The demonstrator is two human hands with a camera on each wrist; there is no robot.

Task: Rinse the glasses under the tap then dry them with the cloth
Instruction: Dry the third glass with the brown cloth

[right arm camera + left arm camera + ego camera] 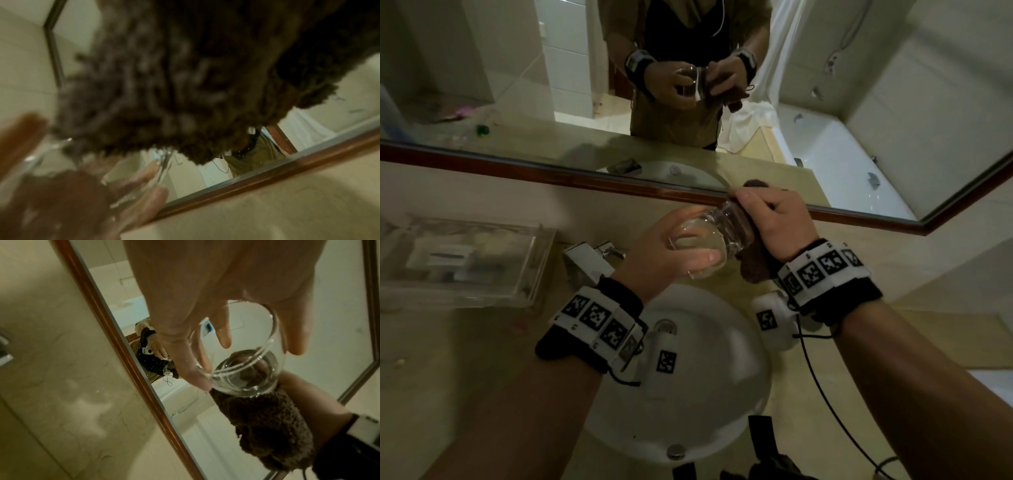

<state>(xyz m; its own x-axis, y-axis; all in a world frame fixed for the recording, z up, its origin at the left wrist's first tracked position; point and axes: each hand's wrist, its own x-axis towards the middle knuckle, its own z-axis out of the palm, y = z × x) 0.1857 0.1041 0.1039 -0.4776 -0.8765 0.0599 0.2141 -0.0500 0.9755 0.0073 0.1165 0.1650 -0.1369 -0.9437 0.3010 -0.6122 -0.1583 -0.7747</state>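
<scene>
The left hand (671, 250) grips a clear glass (709, 240) around its open end, thumb on the near side and fingers curled round the far wall, tipping it sideways over the basin so the base faces the other hand. The right hand (774, 222) clutches a dark brown cloth (753, 267) against that base at about 2 o'clock from the left hand, likely so one hand can steady the glass while the other rubs it dry; the right wrist view is too blurred to show how its fingers lie. Below, at 6 o'clock, sits a white round sink (722, 394) set in a beige marble counter (465, 359). The chrome tap (592, 257) is at 9 o'clock, a clear tray (462, 257) farther left, and a wood-framed mirror (482, 161) runs across at 12 o'clock.
</scene>
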